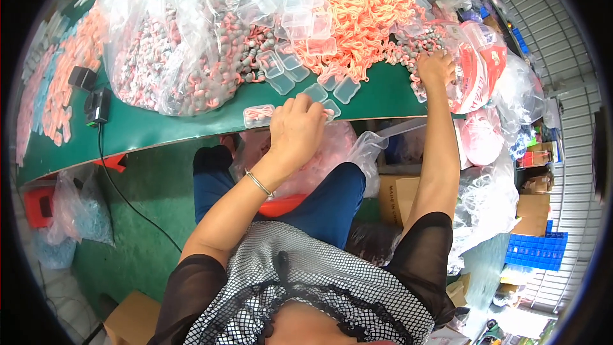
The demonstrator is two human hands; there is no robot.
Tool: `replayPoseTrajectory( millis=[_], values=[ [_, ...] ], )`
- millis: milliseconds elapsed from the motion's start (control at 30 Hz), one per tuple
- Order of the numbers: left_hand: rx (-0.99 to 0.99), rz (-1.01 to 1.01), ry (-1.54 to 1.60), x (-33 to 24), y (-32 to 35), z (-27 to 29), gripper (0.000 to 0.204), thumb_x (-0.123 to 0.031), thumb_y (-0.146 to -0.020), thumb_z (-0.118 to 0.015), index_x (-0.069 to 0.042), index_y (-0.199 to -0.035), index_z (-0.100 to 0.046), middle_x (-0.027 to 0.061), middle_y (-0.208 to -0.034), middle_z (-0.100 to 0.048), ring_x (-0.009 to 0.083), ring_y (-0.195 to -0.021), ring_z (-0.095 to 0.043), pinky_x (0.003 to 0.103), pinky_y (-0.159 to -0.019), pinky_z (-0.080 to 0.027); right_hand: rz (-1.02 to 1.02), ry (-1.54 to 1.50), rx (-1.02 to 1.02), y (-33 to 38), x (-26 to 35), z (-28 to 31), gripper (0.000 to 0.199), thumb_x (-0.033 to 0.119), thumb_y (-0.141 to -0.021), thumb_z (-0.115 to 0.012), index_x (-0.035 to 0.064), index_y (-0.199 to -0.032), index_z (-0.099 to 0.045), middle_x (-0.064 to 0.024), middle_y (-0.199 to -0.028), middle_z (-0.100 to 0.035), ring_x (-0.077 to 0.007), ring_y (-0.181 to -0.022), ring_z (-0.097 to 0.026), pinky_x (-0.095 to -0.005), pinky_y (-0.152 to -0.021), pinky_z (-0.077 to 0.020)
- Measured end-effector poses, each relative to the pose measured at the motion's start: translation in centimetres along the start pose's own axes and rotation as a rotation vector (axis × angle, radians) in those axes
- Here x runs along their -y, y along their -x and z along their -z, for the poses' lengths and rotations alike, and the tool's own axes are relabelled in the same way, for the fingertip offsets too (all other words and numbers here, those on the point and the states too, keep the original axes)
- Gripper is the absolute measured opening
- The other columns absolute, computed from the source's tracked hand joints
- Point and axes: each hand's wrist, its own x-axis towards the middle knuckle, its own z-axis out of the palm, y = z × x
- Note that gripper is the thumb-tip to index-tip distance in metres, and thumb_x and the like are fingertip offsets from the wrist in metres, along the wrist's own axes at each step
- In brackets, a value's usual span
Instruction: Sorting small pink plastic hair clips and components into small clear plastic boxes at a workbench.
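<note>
My left hand [299, 124] is at the table's front edge, its fingers curled down over a small clear plastic box [331, 110]. The fingers cover most of that box. Just left of them sits another clear box [258, 115] with pinkish cord inside. My right arm stretches forward, and my right hand [437, 69] touches a pile of small grey-and-pink earplugs [408, 45] with its fingers apart. Several clear boxes [279, 70] lie between the hands. Behind them rises a heap of orange looped cords [364, 9].
A big clear bag [172, 57] of grey-and-pink earplugs stands on the green table [137, 129]. At left are a black device [97, 106] with a cable and rows of orange cords [73, 70]. A red-and-white bag [479, 67] adjoins my right hand. A pink-filled bag [319, 160] hangs below the edge.
</note>
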Motion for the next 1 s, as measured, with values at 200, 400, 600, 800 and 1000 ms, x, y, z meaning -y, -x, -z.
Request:
replayPoseTrajectory(
  millis=[200, 400, 600, 800, 1000],
  values=[
    [0.039, -0.004, 0.006, -0.5, -0.3, 0.6, 0.010, -0.017, -0.083, -0.068, -0.007, -0.086, -0.065, 0.0083, -0.089, -0.058, 0.0282, -0.081, -0.058, 0.041, -0.069, -0.045, 0.053, -0.156, 0.068, 1.2, 0.3, -1.7, 0.048, 0.031, -0.085, -0.060, -0.0026, -0.119, -0.055, -0.0233, -0.126, -0.053, -0.0444, -0.116, -0.048, -0.0567, -0.098, -0.0382],
    [0.051, -0.006, -0.006, 0.0, -0.2, 0.7, 0.011, -0.015, -0.083, -0.069, -0.007, -0.089, -0.066, 0.0080, -0.091, -0.059, 0.0282, -0.082, -0.059, 0.040, -0.069, -0.046, 0.013, -0.125, -0.085, 2.3, 0.7, -1.9, 0.060, 0.036, -0.084, -0.062, -0.0043, -0.127, -0.049, -0.0264, -0.131, -0.045, -0.0469, -0.121, -0.042, -0.0575, -0.103, -0.0326],
    [0.074, 0.001, 0.000, 0.0, -0.1, 0.6, 0.011, -0.015, -0.084, -0.068, -0.006, -0.090, -0.066, 0.0083, -0.091, -0.059, 0.0283, -0.082, -0.059, 0.040, -0.069, -0.046, -0.072, -0.039, -0.020, -0.4, -0.8, -1.5, 0.066, 0.040, -0.084, -0.061, -0.0044, -0.130, -0.048, -0.0247, -0.136, -0.040, -0.0428, -0.125, -0.039, -0.0549, -0.106, -0.0294],
    [0.079, -0.016, 0.010, -0.2, -0.2, 0.6, 0.012, -0.015, -0.085, -0.068, -0.006, -0.091, -0.066, 0.0089, -0.092, -0.058, 0.0286, -0.082, -0.058, 0.041, -0.070, -0.046, -0.013, -0.285, 0.184, -1.2, -0.7, -2.1, 0.067, 0.043, -0.085, -0.062, -0.0046, -0.130, -0.048, -0.0247, -0.135, -0.043, -0.0426, -0.125, -0.040, -0.0561, -0.108, -0.0290],
    [0.078, -0.015, 0.020, 0.1, -0.2, 0.9, 0.013, -0.015, -0.084, -0.069, -0.006, -0.094, -0.067, 0.0090, -0.094, -0.059, 0.0287, -0.083, -0.059, 0.040, -0.070, -0.046, -0.132, -0.069, 0.036, 0.4, 1.5, -2.5, 0.075, 0.044, -0.087, -0.058, -0.0024, -0.142, -0.036, -0.0259, -0.147, -0.032, -0.0442, -0.137, -0.027, -0.0562, -0.115, -0.0179]
  ],
)
